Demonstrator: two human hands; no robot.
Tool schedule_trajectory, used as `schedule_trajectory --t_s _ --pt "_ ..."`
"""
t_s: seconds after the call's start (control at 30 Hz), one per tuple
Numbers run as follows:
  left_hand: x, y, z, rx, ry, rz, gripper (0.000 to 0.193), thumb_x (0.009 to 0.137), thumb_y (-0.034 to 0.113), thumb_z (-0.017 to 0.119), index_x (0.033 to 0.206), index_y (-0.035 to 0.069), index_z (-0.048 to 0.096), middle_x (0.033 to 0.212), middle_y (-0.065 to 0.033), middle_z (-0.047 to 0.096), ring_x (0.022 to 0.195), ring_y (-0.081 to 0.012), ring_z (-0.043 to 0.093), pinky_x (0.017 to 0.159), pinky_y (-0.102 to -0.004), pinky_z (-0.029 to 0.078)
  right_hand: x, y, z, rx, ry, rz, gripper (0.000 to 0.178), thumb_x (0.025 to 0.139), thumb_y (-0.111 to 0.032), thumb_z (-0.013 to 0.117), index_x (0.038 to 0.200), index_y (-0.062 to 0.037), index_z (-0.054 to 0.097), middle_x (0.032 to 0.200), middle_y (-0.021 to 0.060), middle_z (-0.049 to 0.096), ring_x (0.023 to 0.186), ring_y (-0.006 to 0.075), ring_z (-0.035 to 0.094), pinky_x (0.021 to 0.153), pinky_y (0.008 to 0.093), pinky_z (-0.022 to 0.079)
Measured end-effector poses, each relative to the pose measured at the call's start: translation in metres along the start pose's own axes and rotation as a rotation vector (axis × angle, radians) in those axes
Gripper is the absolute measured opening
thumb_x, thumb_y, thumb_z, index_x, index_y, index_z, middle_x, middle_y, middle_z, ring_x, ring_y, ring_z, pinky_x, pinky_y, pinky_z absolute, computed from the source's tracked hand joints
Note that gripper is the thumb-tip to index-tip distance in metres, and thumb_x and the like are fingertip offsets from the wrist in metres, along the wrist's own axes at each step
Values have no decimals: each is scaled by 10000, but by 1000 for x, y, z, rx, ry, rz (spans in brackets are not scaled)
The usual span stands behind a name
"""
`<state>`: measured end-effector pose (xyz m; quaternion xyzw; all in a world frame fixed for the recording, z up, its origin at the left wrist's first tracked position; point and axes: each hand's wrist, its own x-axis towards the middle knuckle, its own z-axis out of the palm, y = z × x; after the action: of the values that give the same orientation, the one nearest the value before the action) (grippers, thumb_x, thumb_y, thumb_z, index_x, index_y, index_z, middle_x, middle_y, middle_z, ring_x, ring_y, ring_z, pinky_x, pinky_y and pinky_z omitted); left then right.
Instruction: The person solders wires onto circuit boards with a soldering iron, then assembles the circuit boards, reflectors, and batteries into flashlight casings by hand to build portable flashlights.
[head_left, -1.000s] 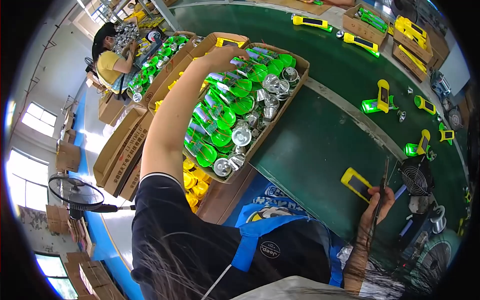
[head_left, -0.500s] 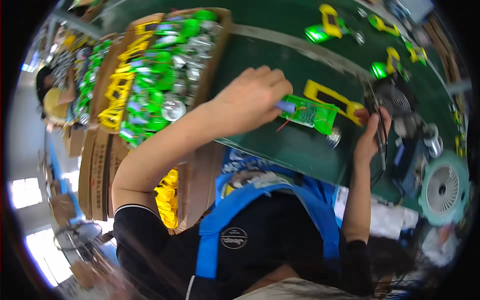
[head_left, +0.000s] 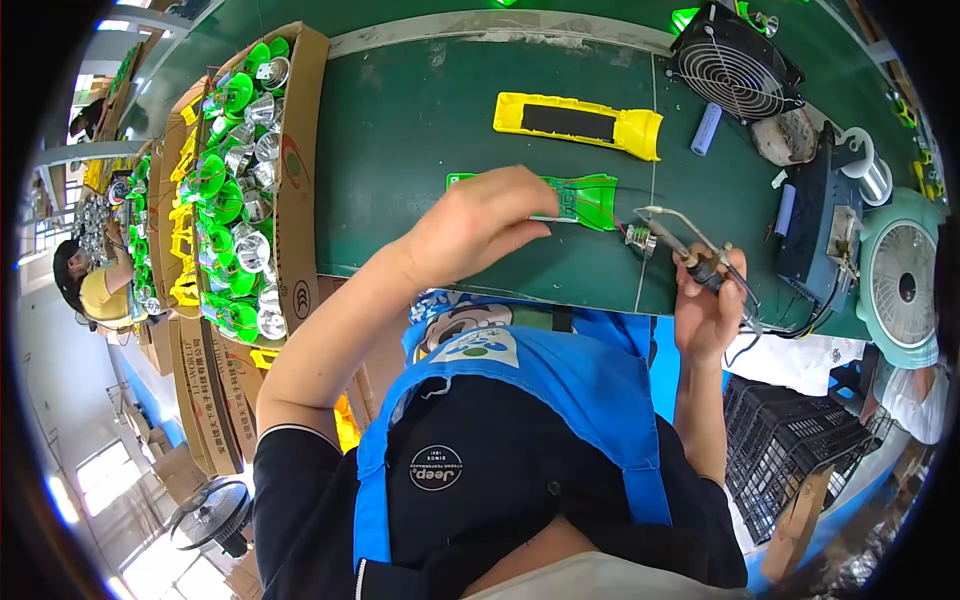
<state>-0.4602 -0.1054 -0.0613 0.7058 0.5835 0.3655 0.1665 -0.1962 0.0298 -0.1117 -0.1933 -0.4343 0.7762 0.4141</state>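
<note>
My left hand (head_left: 478, 226) rests on a green flashlight shell (head_left: 585, 200) with thin red wires, pressing it onto the green table (head_left: 420, 130). A small silver reflector part (head_left: 640, 240) lies just right of the shell. My right hand (head_left: 708, 305) grips a soldering iron (head_left: 680, 245), its metal tip pointing up-left toward the reflector and the wires. A yellow flashlight shell (head_left: 585, 122) lies farther back on the table.
A cardboard box (head_left: 300, 190) of green shells and silver reflectors stands at the left. At the right are a black fan (head_left: 735, 65), a blue battery cell (head_left: 706, 129), a solder spool (head_left: 868, 165), a blue soldering station (head_left: 820, 225) and a pale fan (head_left: 900, 285). Another person (head_left: 85, 285) works at far left.
My left arm drew back from the box and set a green shell on the table. My right hand has brought the soldering iron up to it. The view swung toward the table.
</note>
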Motion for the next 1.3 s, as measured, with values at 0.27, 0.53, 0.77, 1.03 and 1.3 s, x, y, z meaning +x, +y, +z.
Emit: schedule_trajectory --t_s 0.27,0.53,0.77,1.03,1.3 --pt "-1 -2 -12 80 58 -35 347 673 -9 766 945 61 563 1014 -84 608 902 -265 585 718 -354 498 6 1 -2 -13 19 81 335 862 -293 626 993 -33 463 928 120 555 719 166 497 706 335 421" --pt "-6 3 -9 128 -22 -237 251 695 100 754 867 106 571 761 -33 607 755 -237 584 643 -347 420 5 8 2 -65 49 76 340 864 -297 618 989 -25 457 940 164 571 723 175 506 713 336 426" --pt "11 -6 16 -53 200 -235 143 723 38 721 796 53 600 795 -46 587 756 -198 567 702 -310 410 7 5 7 -118 16 76 341 875 -286 601 1009 -2 467 922 206 595 727 183 525 733 334 437" --pt "6 -5 29 207 323 -178 189 706 -59 675 845 26 579 960 -93 548 833 -270 561 708 -355 474 13 2 23 -418 -29 44 255 885 -181 596 1001 28 507 845 136 632 736 150 619 784 301 497" --pt "8 2 20 214 291 -331 219 681 -91 681 825 21 560 1006 -111 523 880 -295 543 719 -368 475 15 6 30 -501 -17 72 240 897 -164 603 1013 24 508 802 119 655 741 140 628 799 292 496"
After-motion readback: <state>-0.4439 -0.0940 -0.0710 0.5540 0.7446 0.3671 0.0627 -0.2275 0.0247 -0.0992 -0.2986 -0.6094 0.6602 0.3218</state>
